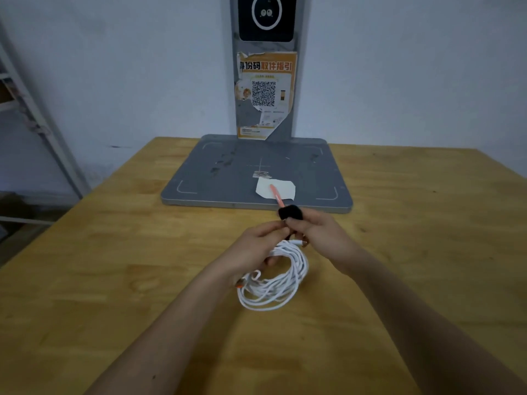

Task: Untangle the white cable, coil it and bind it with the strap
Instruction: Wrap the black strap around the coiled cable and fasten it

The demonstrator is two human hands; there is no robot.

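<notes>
- White cable (281, 276) is gathered in a loose coil of many loops, and it hangs just below the two hands, over the wooden table (114, 252). I cannot tell if its lowest loops touch the wood.
- Its upper part goes up between the two hands, and one plug end with an orange tip (241, 282) sticks out at the left side of the coil, near the left wrist.
- A second plug (299, 242) shows at the top of the coil, just under the fingers of the right hand.
- The left hand (258, 245) is curled around the top of the coil, and its fingertips meet the right hand at the strap.
- The right hand (319, 230) pinches the black strap (290, 212) with curled fingers; the strap stands as a dark lump just above both hands.
- A thin pink piece (276, 194) comes out from the strap and points away from the person, over a white paper (285, 187). What it is I cannot tell.
- The paper lies on a grey flat base plate (214, 178) at the far side of the table, well apart from the coil.
- From this plate a grey post rises with an orange poster (266, 92) that carries a QR code.
</notes>
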